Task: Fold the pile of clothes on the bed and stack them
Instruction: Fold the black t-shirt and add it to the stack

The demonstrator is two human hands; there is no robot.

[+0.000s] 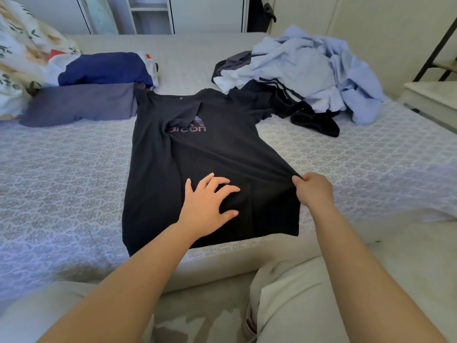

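Looking down from your head view, the black T-shirt [197,157] lies spread on the bed [61,181]. Your left hand [207,204] presses flat on its lower part, fingers spread, while your right hand [314,189] pinches its right side edge.

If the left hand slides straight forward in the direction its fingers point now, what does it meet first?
The left hand rests flat on the black T-shirt, fingers pointing up and right. It would likely meet the raised fold pinched by the right hand first, though depth is unclear.
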